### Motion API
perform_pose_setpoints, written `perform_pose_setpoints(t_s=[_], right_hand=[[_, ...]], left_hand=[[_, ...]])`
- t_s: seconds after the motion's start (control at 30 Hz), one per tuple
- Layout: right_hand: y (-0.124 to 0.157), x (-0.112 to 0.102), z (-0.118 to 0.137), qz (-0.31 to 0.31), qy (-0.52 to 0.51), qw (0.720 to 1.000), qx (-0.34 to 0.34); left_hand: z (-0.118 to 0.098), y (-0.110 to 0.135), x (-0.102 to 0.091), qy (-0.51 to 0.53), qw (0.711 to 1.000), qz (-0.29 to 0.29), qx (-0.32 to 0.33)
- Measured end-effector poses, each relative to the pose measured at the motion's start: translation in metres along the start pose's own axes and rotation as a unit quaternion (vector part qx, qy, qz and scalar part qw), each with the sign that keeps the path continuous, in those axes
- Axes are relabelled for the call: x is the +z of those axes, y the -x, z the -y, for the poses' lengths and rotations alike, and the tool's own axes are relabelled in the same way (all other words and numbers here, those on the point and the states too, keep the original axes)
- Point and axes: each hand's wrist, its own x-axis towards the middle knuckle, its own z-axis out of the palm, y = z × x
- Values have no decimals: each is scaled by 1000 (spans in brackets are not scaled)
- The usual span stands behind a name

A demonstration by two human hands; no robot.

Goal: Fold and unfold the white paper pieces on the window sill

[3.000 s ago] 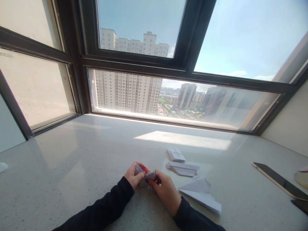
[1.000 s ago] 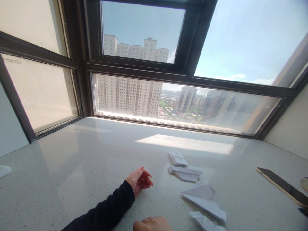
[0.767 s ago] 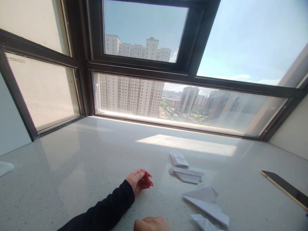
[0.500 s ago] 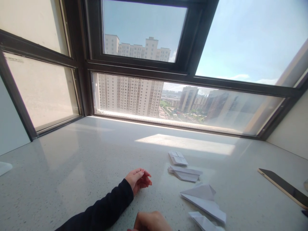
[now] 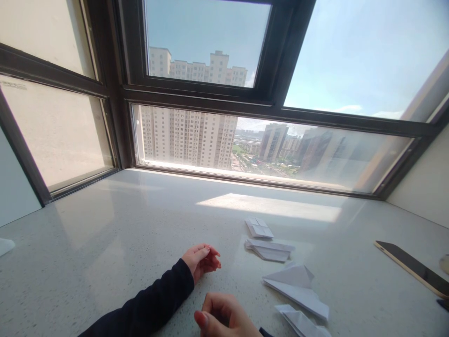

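Note:
My left hand (image 5: 201,262) rests on the speckled counter (image 5: 150,248), its fingers loosely bent and apart, holding nothing that I can see. Closer to me, my right hand (image 5: 224,316) is curled into a loose fist at the bottom edge, with no object showing in it. To the right of both hands lie folded white papers: a small square one (image 5: 259,228), a long flat one (image 5: 270,250), a paper plane (image 5: 298,290) and another folded piece (image 5: 301,322) partly cut off by the frame. Neither hand touches them.
A phone (image 5: 410,267) lies at the right, beside a small rounded object (image 5: 445,263) at the frame edge. Something white (image 5: 6,245) sits at the far left. Dark window frames (image 5: 196,96) border the counter's back, and sunlight falls in a bright patch.
My right hand has risen a little further into view from the bottom edge, its thumb now showing. The left hand stays in place, and the papers have not been moved.

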Motion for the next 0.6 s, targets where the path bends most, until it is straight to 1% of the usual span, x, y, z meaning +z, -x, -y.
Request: perform_pose_setpoints(t_s=[0.2,0.43,0.6], right_hand=[[-7,-7,-9,28,82,996,19],[-7,-9,-13,10,127,992,21],[-8,-9,-15,-2,129,991,26]], left_hand=[[-1,0,1,-2,1000,0,-6],[-1,1,1,-7,1000,-3,-9],[-1,1,1,-9,1000,-3,-9]])
